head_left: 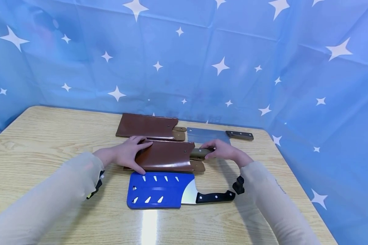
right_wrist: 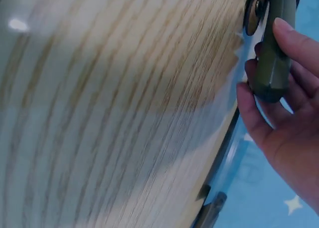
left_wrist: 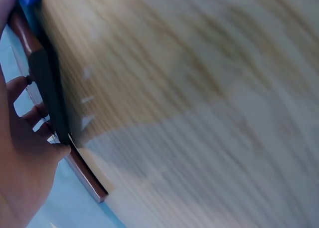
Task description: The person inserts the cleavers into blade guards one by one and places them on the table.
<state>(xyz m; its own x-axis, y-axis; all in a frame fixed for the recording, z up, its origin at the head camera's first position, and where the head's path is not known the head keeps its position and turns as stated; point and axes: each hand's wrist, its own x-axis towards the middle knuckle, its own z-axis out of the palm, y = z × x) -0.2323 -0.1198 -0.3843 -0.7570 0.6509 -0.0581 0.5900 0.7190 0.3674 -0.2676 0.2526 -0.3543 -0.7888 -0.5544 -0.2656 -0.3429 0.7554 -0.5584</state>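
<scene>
In the head view, a brown leather sheath [head_left: 165,156] lies mid-table with a cleaver in it. Only the cleaver's olive-green handle [head_left: 201,152] shows; the blade is hidden. My left hand [head_left: 127,153] holds the sheath's closed left end, thumb at the near edge and fingers at the far edge. At the right, my right hand [head_left: 219,149] grips the green handle. The right wrist view shows thumb and fingers round the handle's butt [right_wrist: 271,83]. Close in front lies a black-handled cleaver [head_left: 214,197] in a blue blade guard [head_left: 159,190].
Behind, a second brown leather sheath [head_left: 147,126] lies with its mouth to the right. Beside it is a bare cleaver [head_left: 207,135] with a dark riveted handle. Around these extends the wooden table [head_left: 64,136]. A blue star-patterned cloth [head_left: 184,51] hangs along the table's back and right.
</scene>
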